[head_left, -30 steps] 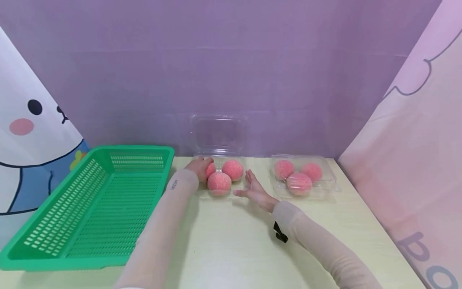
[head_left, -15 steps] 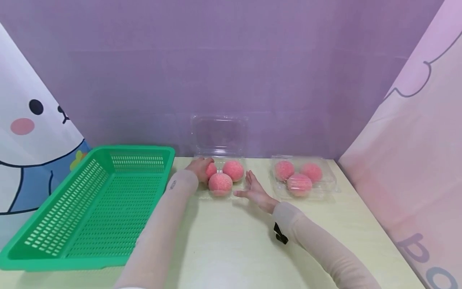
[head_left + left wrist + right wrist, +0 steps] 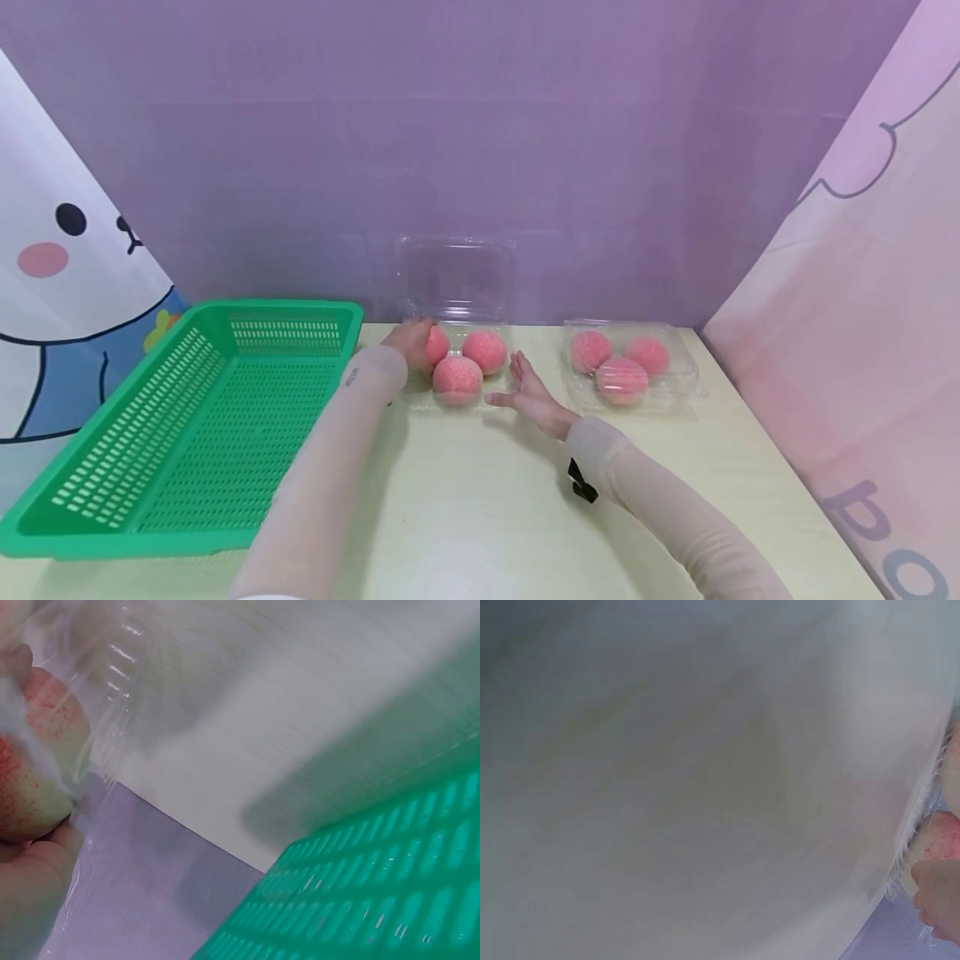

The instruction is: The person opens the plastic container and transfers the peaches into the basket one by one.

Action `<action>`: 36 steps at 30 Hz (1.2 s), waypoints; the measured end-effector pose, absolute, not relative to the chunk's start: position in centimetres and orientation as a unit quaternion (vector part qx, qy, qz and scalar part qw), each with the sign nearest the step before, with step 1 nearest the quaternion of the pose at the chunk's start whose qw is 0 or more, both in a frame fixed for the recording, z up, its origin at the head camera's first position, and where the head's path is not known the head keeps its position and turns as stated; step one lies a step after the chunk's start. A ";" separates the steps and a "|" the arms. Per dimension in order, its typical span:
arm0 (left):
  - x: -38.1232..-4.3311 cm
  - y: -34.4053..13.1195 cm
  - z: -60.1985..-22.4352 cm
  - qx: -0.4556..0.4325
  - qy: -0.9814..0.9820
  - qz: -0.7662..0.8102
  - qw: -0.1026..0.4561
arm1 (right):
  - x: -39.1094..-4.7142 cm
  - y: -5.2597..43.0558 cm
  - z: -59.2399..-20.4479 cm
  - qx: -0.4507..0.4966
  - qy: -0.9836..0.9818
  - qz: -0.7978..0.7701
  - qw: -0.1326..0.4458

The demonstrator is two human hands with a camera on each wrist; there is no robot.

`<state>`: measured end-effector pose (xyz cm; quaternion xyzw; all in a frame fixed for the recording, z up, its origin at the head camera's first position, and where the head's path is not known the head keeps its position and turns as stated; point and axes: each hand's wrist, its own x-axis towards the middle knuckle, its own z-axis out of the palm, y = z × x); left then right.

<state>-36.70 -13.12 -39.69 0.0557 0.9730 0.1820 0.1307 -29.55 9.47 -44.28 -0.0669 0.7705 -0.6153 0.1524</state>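
Three pink peaches sit in a clear plastic clamshell box [image 3: 498,398] with its lid upright against the wall. My left hand [image 3: 408,343] holds the left peach [image 3: 437,343] from its left side; fingers [image 3: 45,866] and that peach [image 3: 56,712] show in the left wrist view. Beside it are the right peach [image 3: 484,352] and the front peach [image 3: 457,380]. My right hand [image 3: 534,398] lies at the box's right side, fingers extended and thumb apart, the thumb tip by the box edge. Whether it touches the box cannot be told.
A second clear box [image 3: 678,392], its lid down, holds three peaches at the right. A large green basket [image 3: 348,350] stands on the left of the pale table [image 3: 465,500]. Purple cloth [image 3: 480,125] hangs behind, with printed sheets at both sides.
My left hand has shifted slightly left and back, and more of the left peach shows. The right hand, the boxes and the other peaches have stayed in place.
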 end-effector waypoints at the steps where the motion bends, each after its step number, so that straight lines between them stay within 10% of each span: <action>1: -36.7 -13.2 -39.6 0.055 0.973 0.185 0.129 | -29.6 9.5 -44.3 -0.066 0.771 -0.615 0.152; 36: -33.9 -10.5 -31.6 0.077 0.961 0.254 0.082 | -29.9 9.5 -43.8 -0.072 0.758 -0.628 0.162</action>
